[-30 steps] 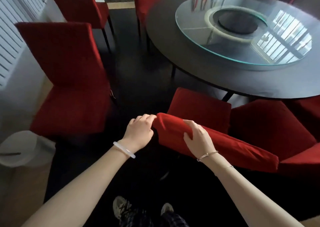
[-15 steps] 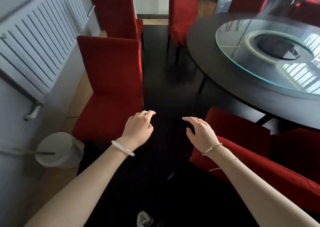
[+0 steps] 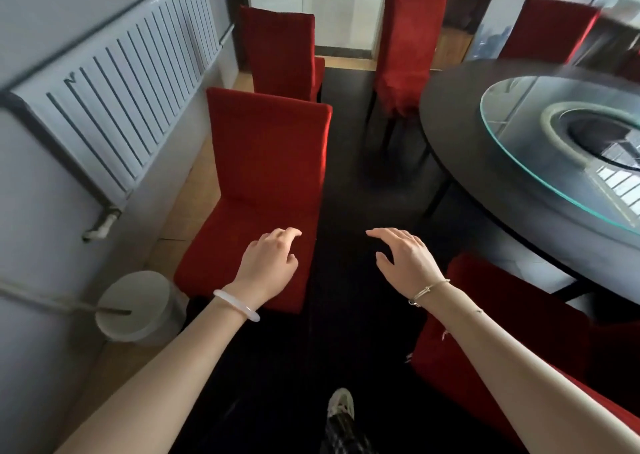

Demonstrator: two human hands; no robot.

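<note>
Red chair (image 3: 266,163) at centre left, its seat front directly behind the left hand (image 3: 268,265); right hand (image 3: 407,263) at centre over the dark floor (image 3: 346,194); both extended palm-down, fingers relaxed, holding nothing.

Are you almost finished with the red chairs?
Probably not. Looks done: the lower-right red chair sits close by the round table. In hand: nothing yet; the left hand and right hand, both open and empty, reach toward the wall-side red chair. Left: that chair and the farther chair behind it stand away from the table, so they likely need moving.
</note>
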